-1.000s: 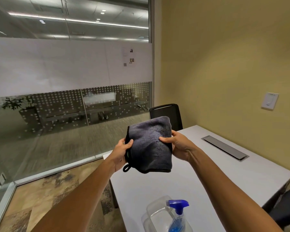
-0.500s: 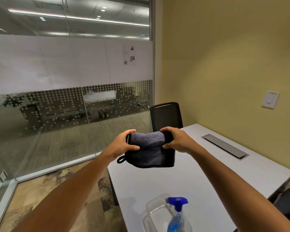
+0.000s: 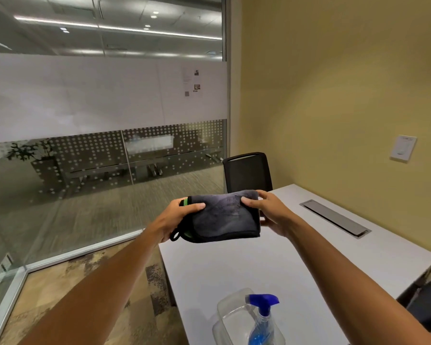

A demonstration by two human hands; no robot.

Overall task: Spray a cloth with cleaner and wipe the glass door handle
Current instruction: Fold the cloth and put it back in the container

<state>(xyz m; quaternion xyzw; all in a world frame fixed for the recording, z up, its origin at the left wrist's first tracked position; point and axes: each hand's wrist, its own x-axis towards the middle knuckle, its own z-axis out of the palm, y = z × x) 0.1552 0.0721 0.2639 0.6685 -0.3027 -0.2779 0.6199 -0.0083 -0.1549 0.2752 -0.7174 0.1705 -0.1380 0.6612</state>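
Note:
A folded dark grey cloth with black edging, a green tag and a small loop hangs in the air over the white table. My left hand pinches its left corner and my right hand pinches its right corner. A spray bottle with a blue trigger head and blue liquid stands in a clear plastic container at the table's near edge, below my arms. No door handle is in view.
A black chair stands behind the table's far end. A metal cable hatch is set into the tabletop by the yellow wall. A frosted glass partition runs along the left. Another dark chair sits at the right.
The cloth hung open and taller a second ago; both hands have folded it down into a flatter, wider bundle and lowered it slightly.

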